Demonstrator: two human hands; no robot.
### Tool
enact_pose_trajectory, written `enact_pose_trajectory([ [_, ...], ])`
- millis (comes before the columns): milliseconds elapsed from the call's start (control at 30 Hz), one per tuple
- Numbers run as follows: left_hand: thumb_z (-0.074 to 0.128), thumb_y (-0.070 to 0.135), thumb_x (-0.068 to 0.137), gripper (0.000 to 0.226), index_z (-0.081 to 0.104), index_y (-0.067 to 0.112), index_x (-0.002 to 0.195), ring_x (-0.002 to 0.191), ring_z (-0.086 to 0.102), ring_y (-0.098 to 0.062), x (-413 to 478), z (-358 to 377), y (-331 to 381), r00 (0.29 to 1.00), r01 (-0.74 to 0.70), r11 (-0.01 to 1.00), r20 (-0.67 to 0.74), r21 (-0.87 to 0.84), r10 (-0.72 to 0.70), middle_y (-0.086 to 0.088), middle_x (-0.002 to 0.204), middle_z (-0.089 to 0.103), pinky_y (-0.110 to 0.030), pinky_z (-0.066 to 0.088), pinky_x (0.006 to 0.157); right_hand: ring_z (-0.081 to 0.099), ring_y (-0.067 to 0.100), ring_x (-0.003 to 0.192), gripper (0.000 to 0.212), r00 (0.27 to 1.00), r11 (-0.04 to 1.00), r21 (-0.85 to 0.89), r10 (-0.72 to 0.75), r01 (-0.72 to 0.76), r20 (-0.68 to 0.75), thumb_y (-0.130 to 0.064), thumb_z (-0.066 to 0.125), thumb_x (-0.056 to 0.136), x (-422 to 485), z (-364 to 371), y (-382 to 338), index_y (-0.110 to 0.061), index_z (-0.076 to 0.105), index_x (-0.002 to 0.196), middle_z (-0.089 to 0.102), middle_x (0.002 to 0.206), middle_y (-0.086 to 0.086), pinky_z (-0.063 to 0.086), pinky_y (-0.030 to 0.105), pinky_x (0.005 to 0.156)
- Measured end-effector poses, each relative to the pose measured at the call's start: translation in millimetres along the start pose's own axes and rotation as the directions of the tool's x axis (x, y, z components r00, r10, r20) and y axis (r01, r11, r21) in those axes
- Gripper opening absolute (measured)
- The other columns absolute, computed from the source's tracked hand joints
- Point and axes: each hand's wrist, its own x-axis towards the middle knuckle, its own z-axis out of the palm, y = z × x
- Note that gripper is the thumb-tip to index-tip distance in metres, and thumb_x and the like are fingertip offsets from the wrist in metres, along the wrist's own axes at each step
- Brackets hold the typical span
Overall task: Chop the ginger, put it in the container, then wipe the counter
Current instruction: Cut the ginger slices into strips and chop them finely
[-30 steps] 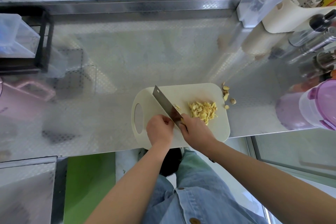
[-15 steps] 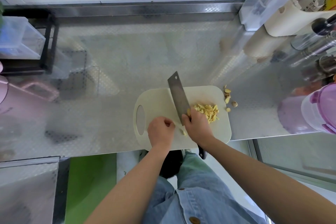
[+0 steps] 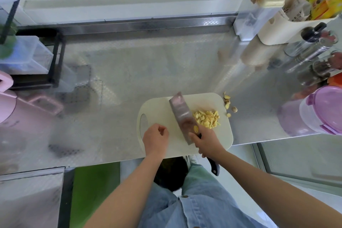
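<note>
The right hand [image 3: 207, 140] is wrapped round the cleaver [image 3: 182, 114] where handle meets blade, the flat of the blade tilted over the cutting board [image 3: 161, 105]. The left hand [image 3: 156, 138] rests on the board to its left, fingers loosely curled with nothing visible in them. The chopped ginger [image 3: 207, 118] lies heaped just right of the blade and just above the gripping hand — chopping looks nearly done. Next the heap needs gathering, probably onto the blade, and carrying to a container — likely the purple-lidded tub [image 3: 314, 116], well apart at the right of the counter [image 3: 129, 72].
</note>
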Motion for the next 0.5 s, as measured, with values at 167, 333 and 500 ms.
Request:
enact_pose_trajectory([
  [167,0.055,0.018,0.091,0.011,0.066,0.015,0.094,0.079,0.053,-0.011,-0.3,-2.2,5.7,0.998,-0.030,0.999,0.049,0.030,0.029,0.007,0.086,0.060,-0.022,0.038,0.070,0.051,0.017,0.044,0.009,0.994,0.994,0.103,0.052,-0.041,-0.101,-0.022,0.050,0.094,-0.9,-20.7,3.3,-0.014,0.054,0.092,0.056,0.069,0.010,0.047,0.028,0.037],
  [333,0.052,0.034,0.093,0.024,0.063,0.017,0.079,0.069,0.065,-0.020,-1.5,-4.1,30.1,0.995,-0.019,0.980,0.096,-0.196,0.039,-0.001,0.076,0.068,-0.033,0.051,0.066,0.052,0.021,0.052,0.019,0.972,0.986,-0.142,-0.118,0.090,-0.203,-0.025,0.049,0.094,-3.3,-22.6,-9.5,-0.014,0.050,0.109,0.051,0.060,0.001,0.039,0.030,0.043],
  [500,0.044,0.063,0.088,0.055,0.063,0.013,0.076,0.063,0.068,-0.021,-5.8,-8.5,72.1,0.962,-0.009,0.939,0.253,-0.345,0.103,-0.004,0.068,0.070,-0.039,0.053,0.069,0.057,0.029,0.078,0.020,0.941,0.829,-0.523,-0.310,0.198,-0.134,-0.016,0.039,0.094,-9.0,-17.0,-29.0,-0.017,0.050,0.111,0.058,0.092,0.005,0.037,0.031,0.061],
])
